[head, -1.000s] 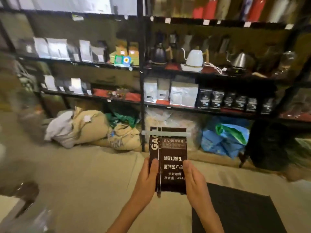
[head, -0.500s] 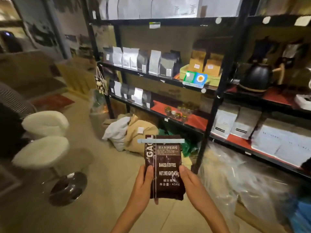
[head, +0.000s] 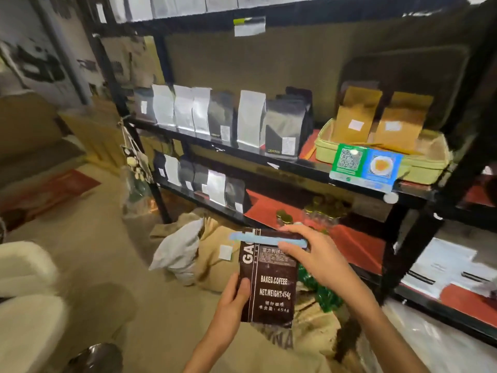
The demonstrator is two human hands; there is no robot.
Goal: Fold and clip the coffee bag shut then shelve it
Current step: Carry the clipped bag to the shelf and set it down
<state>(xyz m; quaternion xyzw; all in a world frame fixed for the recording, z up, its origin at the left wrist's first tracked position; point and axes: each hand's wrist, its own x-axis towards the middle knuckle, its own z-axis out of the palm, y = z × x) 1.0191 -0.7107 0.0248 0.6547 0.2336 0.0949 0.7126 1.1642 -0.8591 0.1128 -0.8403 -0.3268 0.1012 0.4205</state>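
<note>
A dark brown coffee bag [head: 269, 286] with white print stands upright in front of me, low in the middle of the view. A pale blue clip [head: 258, 238] lies across its folded top. My left hand [head: 234, 300] grips the bag's lower left edge, thumb on the front. My right hand [head: 314, 254] holds the bag's top right corner, fingers over the clip's right end. Behind the bag rises a black metal shelf unit [head: 269, 162] with rows of silver and black pouches [head: 242, 119].
Burlap sacks [head: 215, 254] and a white sack lie on the floor under the shelves. A green basket [head: 430, 168] with tan bags sits on the shelf at right, small gold-lidded jars [head: 317, 211] below it. White stools [head: 27, 305] stand at the left.
The view has swung left and moved closer to the shelves. My right hand has gone from the bag's lower right side up to its clipped top.
</note>
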